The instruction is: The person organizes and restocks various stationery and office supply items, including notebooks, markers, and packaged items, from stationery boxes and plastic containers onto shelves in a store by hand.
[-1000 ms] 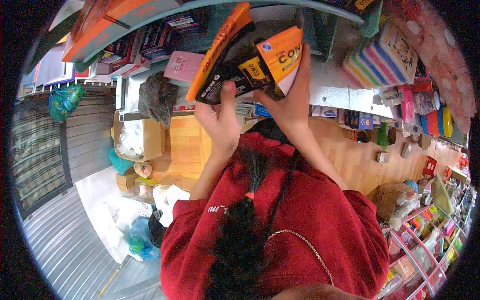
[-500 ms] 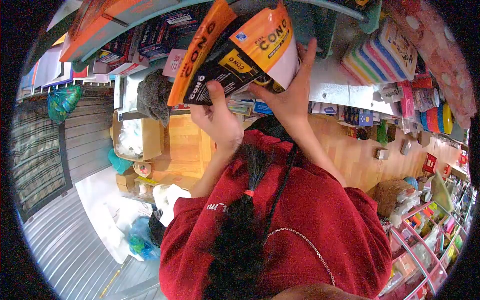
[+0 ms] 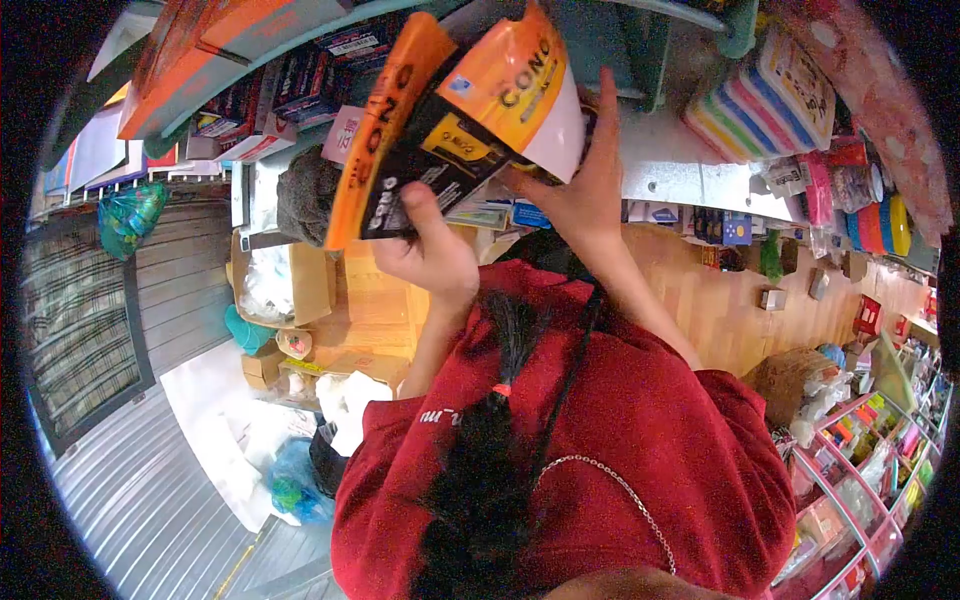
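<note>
An orange, black and white carton [image 3: 516, 85] printed "CONO" is held up tilted in front of me in the head view. Its orange flap [image 3: 385, 125] stands out to the left. My left hand [image 3: 432, 245] is closed on the carton's lower left, its thumb pressed against the black printed panel. Along the right side, my right hand [image 3: 580, 195] supports the carton, thumb beneath it and a finger pointing up. The carton hides part of the right fingers, and its inside cannot be made out.
Dark printed boxes [image 3: 330, 75] fill the shelf at upper left. A striped stack [image 3: 765, 95] stands at upper right. An open cardboard box [image 3: 300, 280] with white plastic sits on the wooden floor. Pink-framed racks of goods [image 3: 850, 470] are at lower right.
The carton's left flap has shifted slightly down and left, while its right part has moved slightly left. Both hands still hold it; the whole view has shifted a little.
</note>
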### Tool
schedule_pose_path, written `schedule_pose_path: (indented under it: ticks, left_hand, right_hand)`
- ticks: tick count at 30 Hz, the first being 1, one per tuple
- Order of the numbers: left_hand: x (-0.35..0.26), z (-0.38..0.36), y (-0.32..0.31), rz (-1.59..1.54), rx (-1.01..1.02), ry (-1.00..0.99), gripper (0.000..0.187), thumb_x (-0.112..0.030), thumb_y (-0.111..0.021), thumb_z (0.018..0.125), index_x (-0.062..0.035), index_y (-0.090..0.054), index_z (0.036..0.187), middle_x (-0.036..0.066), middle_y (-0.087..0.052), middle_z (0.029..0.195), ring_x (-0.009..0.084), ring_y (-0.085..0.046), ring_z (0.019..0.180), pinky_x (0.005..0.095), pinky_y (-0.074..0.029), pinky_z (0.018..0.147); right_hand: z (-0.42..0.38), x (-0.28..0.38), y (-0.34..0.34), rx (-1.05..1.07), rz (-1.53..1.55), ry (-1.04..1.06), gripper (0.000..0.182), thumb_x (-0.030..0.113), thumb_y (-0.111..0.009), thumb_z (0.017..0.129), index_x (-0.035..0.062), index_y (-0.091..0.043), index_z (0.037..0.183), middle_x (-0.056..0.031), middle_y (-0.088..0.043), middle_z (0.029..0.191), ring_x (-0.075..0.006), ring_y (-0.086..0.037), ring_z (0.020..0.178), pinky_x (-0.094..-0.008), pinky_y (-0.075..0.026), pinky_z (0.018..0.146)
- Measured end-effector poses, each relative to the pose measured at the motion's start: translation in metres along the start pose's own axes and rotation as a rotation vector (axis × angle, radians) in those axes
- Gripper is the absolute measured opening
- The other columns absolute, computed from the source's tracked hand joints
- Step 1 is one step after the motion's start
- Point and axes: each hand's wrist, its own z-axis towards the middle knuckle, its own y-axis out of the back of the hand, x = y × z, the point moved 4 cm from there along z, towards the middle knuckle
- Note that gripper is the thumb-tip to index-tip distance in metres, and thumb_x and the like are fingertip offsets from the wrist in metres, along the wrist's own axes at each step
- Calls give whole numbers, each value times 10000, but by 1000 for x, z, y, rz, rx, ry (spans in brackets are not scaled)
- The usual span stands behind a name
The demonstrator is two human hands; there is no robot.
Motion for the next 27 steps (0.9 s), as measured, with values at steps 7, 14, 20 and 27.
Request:
schedule_pose_path:
  ticks: [7,14,20,27]
  left_hand:
    - [4,6,6,-16,-166,175,318,-179,-560,927,98,-542,1083,130,-613,1038,171,-593,870,303,-492,773]
    - [0,5,6,-68,-257,255,380,-221,-541,940,75,-476,1169,156,-579,1107,206,-605,905,318,-504,774]
    - [1,8,20,-81,-236,283,468,-311,-533,932,14,-438,1255,138,-532,1212,253,-552,1038,457,-555,752]
    - [6,5,22,-177,-234,345,589,-418,-546,906,-33,-360,1311,129,-461,1287,258,-563,1002,392,-539,742]
  right_hand:
    - [-1,2,2,-20,-28,-25,1198,258,-882,527,40,-133,1436,-229,-463,1261,-345,-516,1123,-405,-434,940]
    - [-2,-1,1,-32,-54,-50,1162,267,-869,537,67,-158,1435,-209,-478,1250,-350,-512,1127,-403,-428,947]
    - [-1,2,3,-2,-48,-71,1145,270,-859,491,65,-218,1417,-231,-425,1304,-393,-454,1172,-438,-406,972]
    - [0,6,4,21,-46,-8,841,362,-824,550,280,-465,1306,-248,-422,1290,-419,-446,1175,-450,-425,953]
